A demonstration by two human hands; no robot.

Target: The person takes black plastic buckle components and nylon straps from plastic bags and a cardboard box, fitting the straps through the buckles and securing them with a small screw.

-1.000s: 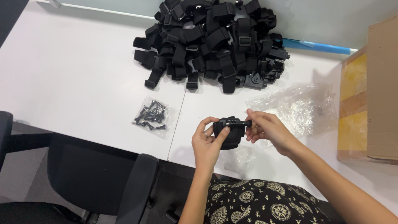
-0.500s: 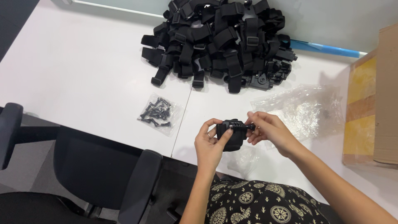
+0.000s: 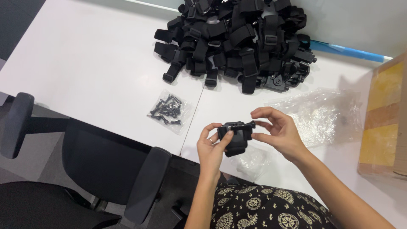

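Left hand (image 3: pixel 211 146) clamps a matte black plastic strap mount (image 3: pixel 234 136) — right hand (image 3: pixel 277 131) fingertips pinch its ribbed screw end (image 3: pixel 252 124).

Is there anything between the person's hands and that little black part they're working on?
No. The left hand grips the black part directly, and the right hand's fingertips pinch the end of the screw on top. The bag of screws and the pile of straps lie farther off on the table.
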